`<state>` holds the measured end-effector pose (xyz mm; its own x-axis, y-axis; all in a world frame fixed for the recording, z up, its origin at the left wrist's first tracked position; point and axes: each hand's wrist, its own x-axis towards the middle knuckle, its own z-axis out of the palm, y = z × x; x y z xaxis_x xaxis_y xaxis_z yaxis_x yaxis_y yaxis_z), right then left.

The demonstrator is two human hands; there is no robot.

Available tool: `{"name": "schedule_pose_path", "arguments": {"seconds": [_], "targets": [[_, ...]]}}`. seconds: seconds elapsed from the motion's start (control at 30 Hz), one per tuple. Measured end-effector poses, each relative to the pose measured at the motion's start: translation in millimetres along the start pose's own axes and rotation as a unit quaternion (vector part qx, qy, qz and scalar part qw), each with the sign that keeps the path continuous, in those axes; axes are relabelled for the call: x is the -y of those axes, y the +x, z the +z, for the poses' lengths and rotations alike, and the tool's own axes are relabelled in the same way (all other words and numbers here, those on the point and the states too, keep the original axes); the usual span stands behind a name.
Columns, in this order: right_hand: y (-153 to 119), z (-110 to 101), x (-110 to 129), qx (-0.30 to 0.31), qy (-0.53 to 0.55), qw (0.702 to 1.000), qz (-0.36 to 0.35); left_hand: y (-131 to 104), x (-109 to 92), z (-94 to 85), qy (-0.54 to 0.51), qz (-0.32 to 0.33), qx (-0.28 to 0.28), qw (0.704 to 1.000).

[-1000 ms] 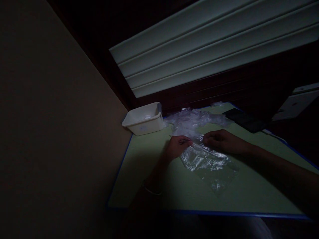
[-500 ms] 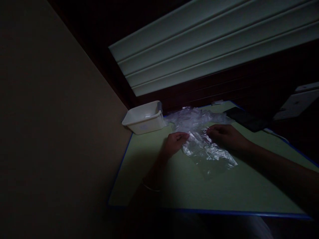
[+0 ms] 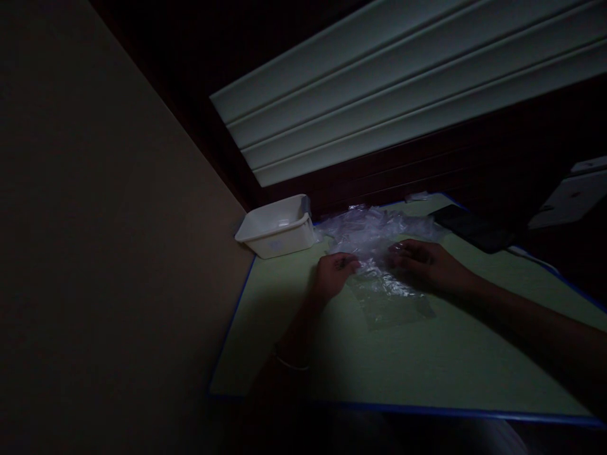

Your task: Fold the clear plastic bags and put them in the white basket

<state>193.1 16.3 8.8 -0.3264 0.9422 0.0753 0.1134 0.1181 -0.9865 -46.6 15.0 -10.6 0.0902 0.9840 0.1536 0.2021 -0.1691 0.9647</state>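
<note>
A clear plastic bag [image 3: 393,303] hangs or lies over the pale green table between my hands, its lower part spread toward me. My left hand [image 3: 334,273] pinches its upper left edge with fingers and thumb. At the upper right part of the bag, my right hand [image 3: 417,260] has its fingers curled and pressed together on the plastic. Just behind both hands lies a heap of crumpled clear plastic bags [image 3: 365,224], which partly merges with the held one in the dim light.
A white plastic basin [image 3: 279,243] stands at the table's back left corner by the wall. A dark flat phone-like object [image 3: 474,229] and a white cable [image 3: 533,258] lie at the right. Blue trim edges the table [image 3: 450,366].
The bag's lower part has drawn in and lies flatter, with fewer bright creases. My right hand has shifted slightly, its fingers spaced differently. The view has moved a little.
</note>
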Motion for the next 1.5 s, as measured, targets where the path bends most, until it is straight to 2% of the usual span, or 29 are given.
{"name": "schedule_pose_path", "arguments": {"seconds": [0.13, 0.33, 0.43, 0.57, 0.67, 0.87, 0.97, 1.13, 1.23, 1.37, 1.5], "targets": [[0.5, -2.0, -1.8, 0.008, -0.015, 1.0, -0.024, -1.8, -0.4, -2.0, 0.087, 0.046, -0.018, 0.995], [0.3, -2.1, -7.2, -0.015, -0.093, 0.994, -0.051, -2.5, -4.2, -3.7, 0.135, 0.054, -0.017, 0.989], [-1.2, -2.8, -7.3, 0.002, -0.144, 0.988, -0.056, -2.6, -5.9, -5.0, 0.136, 0.052, -0.006, 0.989], [-3.1, -6.2, -5.8, 0.054, -0.187, 0.978, -0.081, -4.2, -7.7, -8.6, 0.168, 0.064, 0.01, 0.984], [-4.2, -7.5, -3.9, 0.094, -0.197, 0.969, -0.118, -5.7, -9.2, -13.0, 0.208, 0.105, 0.053, 0.971], [-6.5, -11.1, 4.2, 0.175, -0.235, 0.938, -0.183, -8.2, -17.5, -24.6, 0.277, 0.194, 0.199, 0.92], [-7.8, -16.1, 5.9, 0.211, -0.268, 0.918, -0.202, -10.1, -21.4, -29.7, 0.293, 0.193, 0.238, 0.906], [-10.4, -25.2, 4.6, 0.254, -0.305, 0.893, -0.214, -13.6, -22.5, -34.6, 0.304, 0.155, 0.264, 0.902], [-11.1, -30.0, 6.6, 0.253, -0.326, 0.887, -0.209, -11.9, -18.3, -36.3, 0.314, 0.144, 0.254, 0.904], [-10.5, -33.7, 13.4, 0.24, -0.322, 0.894, -0.196, -8.2, -16.1, -35.1, 0.314, 0.157, 0.194, 0.916], [-10.0, -32.2, 20.2, 0.184, -0.319, 0.908, -0.2, -11.5, -24.9, -24.0, 0.292, 0.179, 0.152, 0.927]]}}
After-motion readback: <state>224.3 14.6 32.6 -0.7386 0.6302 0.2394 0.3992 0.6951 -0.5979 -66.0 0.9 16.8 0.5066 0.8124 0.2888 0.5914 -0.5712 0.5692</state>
